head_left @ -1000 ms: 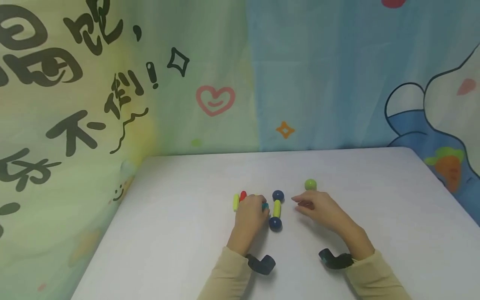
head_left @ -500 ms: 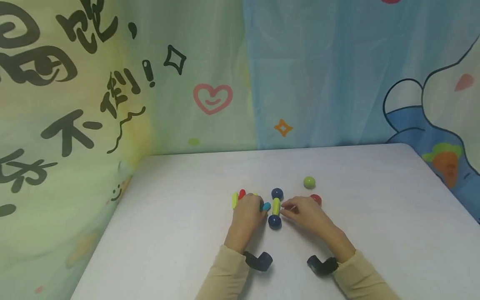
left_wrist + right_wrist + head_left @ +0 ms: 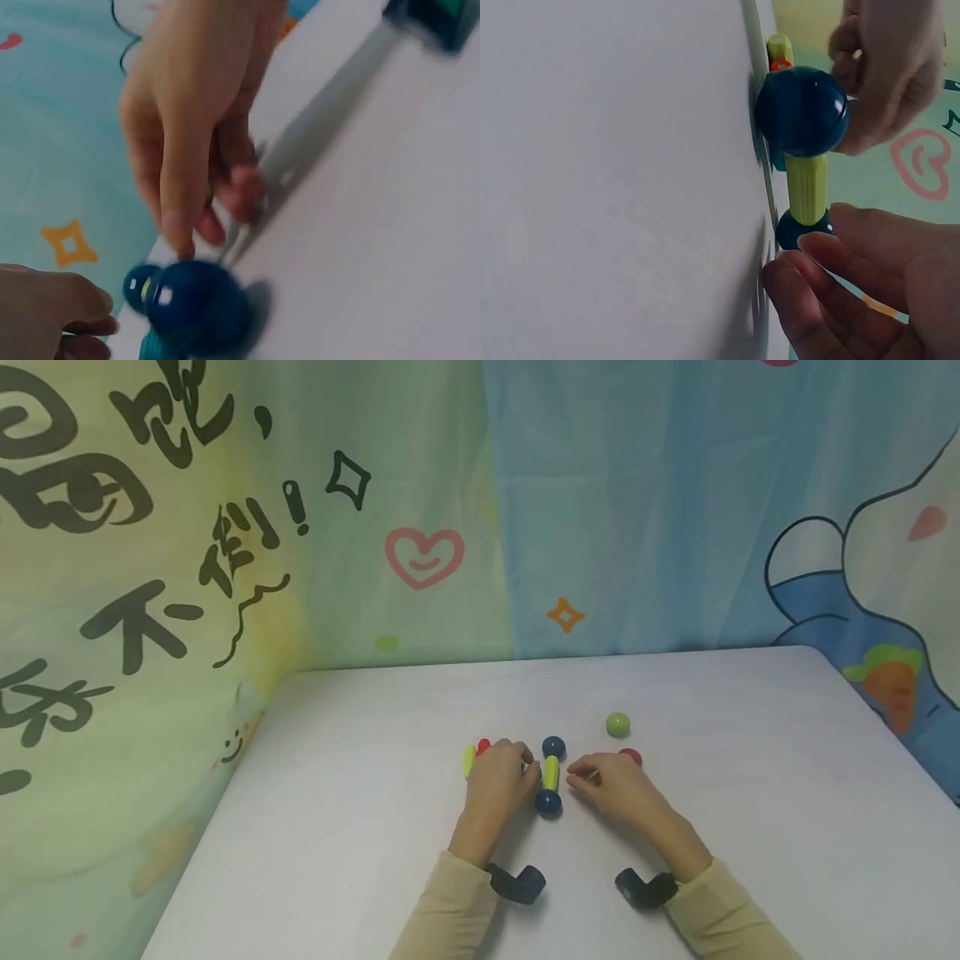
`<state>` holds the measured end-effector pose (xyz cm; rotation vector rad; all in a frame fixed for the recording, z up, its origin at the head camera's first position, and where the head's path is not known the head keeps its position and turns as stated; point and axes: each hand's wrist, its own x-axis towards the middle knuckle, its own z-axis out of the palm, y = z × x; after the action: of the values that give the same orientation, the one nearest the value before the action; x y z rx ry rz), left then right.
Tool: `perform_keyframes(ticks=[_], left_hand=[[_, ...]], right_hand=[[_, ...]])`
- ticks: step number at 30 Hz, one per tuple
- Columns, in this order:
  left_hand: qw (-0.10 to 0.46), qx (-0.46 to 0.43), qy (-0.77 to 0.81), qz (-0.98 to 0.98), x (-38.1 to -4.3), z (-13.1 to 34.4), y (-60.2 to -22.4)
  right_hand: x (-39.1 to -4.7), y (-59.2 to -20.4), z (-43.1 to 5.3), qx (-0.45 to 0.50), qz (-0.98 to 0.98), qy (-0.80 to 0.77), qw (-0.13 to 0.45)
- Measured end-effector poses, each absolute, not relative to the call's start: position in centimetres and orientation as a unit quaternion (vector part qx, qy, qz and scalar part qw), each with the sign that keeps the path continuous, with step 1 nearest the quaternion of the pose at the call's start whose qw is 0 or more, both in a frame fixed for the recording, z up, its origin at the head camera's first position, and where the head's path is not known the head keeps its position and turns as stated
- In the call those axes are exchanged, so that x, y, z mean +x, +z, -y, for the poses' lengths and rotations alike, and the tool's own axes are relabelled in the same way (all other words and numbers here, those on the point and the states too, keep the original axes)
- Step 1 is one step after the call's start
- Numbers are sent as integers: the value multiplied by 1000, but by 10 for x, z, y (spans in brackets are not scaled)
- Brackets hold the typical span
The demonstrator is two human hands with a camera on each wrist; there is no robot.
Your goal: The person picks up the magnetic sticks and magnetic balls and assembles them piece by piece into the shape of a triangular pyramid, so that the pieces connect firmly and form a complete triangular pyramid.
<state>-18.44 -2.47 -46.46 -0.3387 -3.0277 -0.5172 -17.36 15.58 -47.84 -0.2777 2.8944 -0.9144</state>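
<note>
In the head view, two navy balls [image 3: 548,803] sit at the ends of a short yellow-green rod [image 3: 551,772] on the white table. My left hand [image 3: 497,783] is just left of them, fingers bent, over a small group of rods that it partly hides. A teal rod [image 3: 154,346] shows beside the nearer ball in the left wrist view, a little apart from the left fingertips. My right hand [image 3: 624,787] is right of the yellow-green rod, thumb and fingers loosely bent with nothing between them. In the right wrist view its fingertips overlap the farther ball [image 3: 793,231].
Left of the left hand lie another yellow-green rod [image 3: 469,762] and a red rod [image 3: 483,747]. A red ball [image 3: 632,757] sits behind the right hand, a green ball [image 3: 618,724] farther back. Printed cloth [image 3: 420,460] hangs behind and left of the table [image 3: 337,827].
My right hand came left and down from the green ball, uncovering a red ball, then drew slightly back from the rod. The teal rod tip beside my left fingers is now mostly hidden.
</note>
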Motion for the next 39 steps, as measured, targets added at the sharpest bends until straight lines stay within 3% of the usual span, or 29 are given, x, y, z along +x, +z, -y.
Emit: perform_keyframes(ticks=[3,14,22,29,39], left_hand=[[31,-117,-153,981,-183,16,-469],[-27,-65,-145,987,-172,-5,-476],[-65,-49,-300,950,-157,34,-465],[-141,-2,-309,940,-147,77,-471],[-166,2,-308,937,-151,84,-472]], right_hand=[[-175,-479,-158,-89,-949,-297,49],[-177,-475,-161,-122,-951,-284,22],[-179,-481,-155,-115,-943,-307,53],[-182,-488,-141,-147,-927,-338,71],[-184,-503,-127,-185,-932,-309,17]])
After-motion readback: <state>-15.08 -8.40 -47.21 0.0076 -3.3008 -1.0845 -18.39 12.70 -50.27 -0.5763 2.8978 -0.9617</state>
